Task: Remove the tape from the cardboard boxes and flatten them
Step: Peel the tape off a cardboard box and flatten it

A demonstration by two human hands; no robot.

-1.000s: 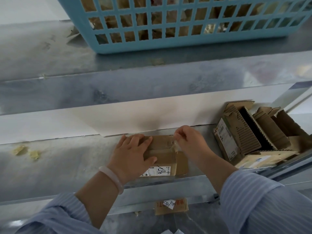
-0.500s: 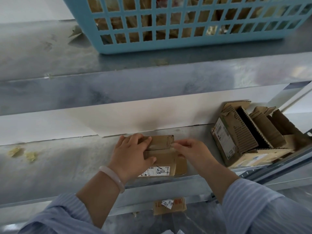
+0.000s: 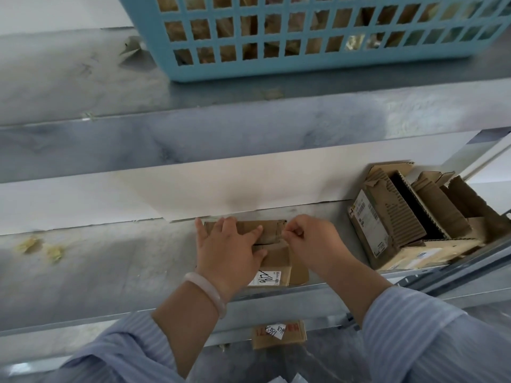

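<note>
The left hand [image 3: 229, 248] presses flat on the cardboard box [image 3: 276, 262] to steady it, while the right hand [image 3: 313, 244] pinches what seems the tape [image 3: 283, 235] at its right edge, likely for peeling.

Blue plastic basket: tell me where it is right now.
In the head view the blue plastic basket sits at the top, right of centre, on the upper metal ledge, beyond the small cardboard box on the lower shelf.
</note>
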